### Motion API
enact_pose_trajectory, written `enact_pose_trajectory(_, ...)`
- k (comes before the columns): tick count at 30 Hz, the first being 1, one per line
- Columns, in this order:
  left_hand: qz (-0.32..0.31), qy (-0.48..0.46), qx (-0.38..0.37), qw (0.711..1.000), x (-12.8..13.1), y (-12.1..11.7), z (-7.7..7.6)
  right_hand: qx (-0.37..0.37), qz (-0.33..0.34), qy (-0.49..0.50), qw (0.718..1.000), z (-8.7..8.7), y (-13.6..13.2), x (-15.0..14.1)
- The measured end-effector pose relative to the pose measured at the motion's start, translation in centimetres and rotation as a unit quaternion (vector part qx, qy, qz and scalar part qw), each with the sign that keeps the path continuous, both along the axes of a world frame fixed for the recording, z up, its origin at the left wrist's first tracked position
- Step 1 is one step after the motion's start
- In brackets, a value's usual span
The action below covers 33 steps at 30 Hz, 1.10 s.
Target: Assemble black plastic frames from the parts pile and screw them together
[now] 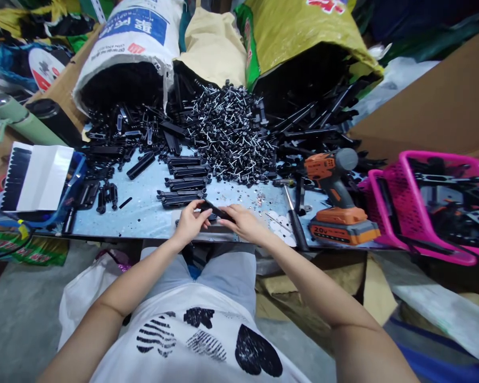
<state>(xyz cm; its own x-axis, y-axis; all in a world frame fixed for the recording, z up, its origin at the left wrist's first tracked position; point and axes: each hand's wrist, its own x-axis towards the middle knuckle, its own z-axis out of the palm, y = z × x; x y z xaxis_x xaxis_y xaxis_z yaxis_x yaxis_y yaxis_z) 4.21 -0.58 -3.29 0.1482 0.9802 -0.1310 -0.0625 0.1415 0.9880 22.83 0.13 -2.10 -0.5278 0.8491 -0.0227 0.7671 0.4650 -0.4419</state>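
Observation:
Near the front edge of the blue work table (143, 221), my left hand (192, 223) and my right hand (243, 222) hold a long black plastic part (216, 209) between them. The left fingers pinch its left end, and the right fingers close on its right end. Just beyond my left hand lies a row of similar black parts (187, 183), stacked side by side. Behind them rises a big heap of small black pieces with silver pins (231, 133). A hammer (296, 221) with a black handle rests right of my right hand.
An orange cordless drill (331, 186) stands on its battery at the right, beside pink baskets (423, 213) of black parts. Open sacks (139, 32) spill parts at the back. A blue tray (77, 178) with a white card and two bottles (24, 119) are at the left.

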Motion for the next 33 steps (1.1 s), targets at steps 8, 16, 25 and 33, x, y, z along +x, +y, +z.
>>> enact_pose_trajectory(8,-0.156,0.396,0.262,0.866,-3.9,0.6,-1.3,-0.045,0.006,-0.104,0.994,-0.1,-1.3,3.9)
enact_pose_trajectory(16,-0.265,0.525,0.277,0.760,-4.3,1.2,-1.2,0.042,0.068,-0.179,0.981,-2.1,-2.4,3.0)
enact_pose_trajectory(25,-0.245,0.512,0.299,0.767,-2.1,1.4,-1.1,0.142,0.023,-0.196,0.970,-0.3,-3.3,1.8)
enact_pose_trajectory(33,-0.203,0.480,0.334,0.785,-2.8,0.7,-2.3,0.180,0.054,-0.208,0.960,2.4,-3.2,0.9)
